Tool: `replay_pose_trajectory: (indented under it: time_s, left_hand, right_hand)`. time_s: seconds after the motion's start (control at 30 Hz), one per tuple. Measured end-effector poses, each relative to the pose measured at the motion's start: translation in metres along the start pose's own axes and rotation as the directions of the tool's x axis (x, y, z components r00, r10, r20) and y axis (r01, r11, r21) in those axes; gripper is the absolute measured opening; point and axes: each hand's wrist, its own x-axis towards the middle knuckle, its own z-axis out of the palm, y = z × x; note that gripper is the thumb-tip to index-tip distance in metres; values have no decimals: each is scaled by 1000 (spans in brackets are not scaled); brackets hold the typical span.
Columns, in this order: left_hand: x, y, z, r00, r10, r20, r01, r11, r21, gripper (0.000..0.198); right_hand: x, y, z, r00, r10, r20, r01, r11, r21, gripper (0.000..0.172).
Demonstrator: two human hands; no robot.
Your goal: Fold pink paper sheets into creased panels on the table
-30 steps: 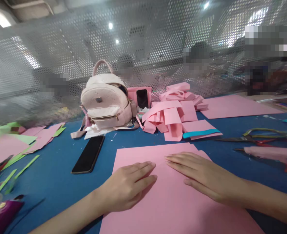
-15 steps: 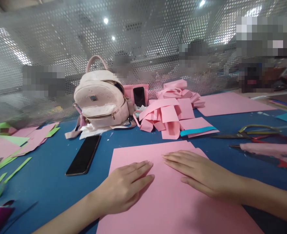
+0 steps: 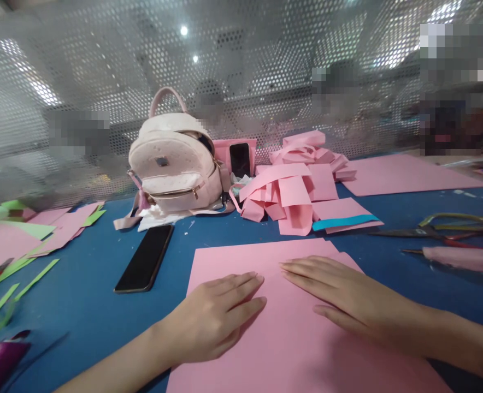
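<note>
Large sheets of pink paper lie in front of me on the blue table, a second edge showing at the upper right. Flat on the paper's left half rests my left hand, fingers stretched out and pointing to the upper right. My right hand lies on the right half, its fingers extended toward the left one. A gap of bare paper separates the fingertips. Neither hand grips anything. Part of the paper is hidden under both hands and forearms.
A pale pink backpack stands at the back, beside folded pink paper pieces. A black phone lies left of my sheets. Scissors and a pink glue gun are at right. Green paper strips and a purple tool are at left.
The whole view has shifted slightly, so things appear a little further right. Both hands stay flat on the pink paper in nearly the same position.
</note>
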Motion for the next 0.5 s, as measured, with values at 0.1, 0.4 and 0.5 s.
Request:
replay_pose_trajectory:
  time_s: [0.1, 0.4, 0.5]
  left_hand:
    - [0, 0, 0, 1000, 3, -5, -3, 1000, 5, 35]
    - [1, 0, -1, 1000, 8, -23, -8, 1000, -3, 33]
    - [1, 0, -1, 1000, 9, -17, -9, 1000, -1, 33]
  right_hand:
    - [-1, 1, 1, 1000, -12, -10, 12, 1000, -19, 56]
    - [-2, 0, 0, 999, -20, -49, 20, 1000, 4, 56]
    - [-2, 1, 1, 999, -15, -28, 15, 1000, -5, 58]
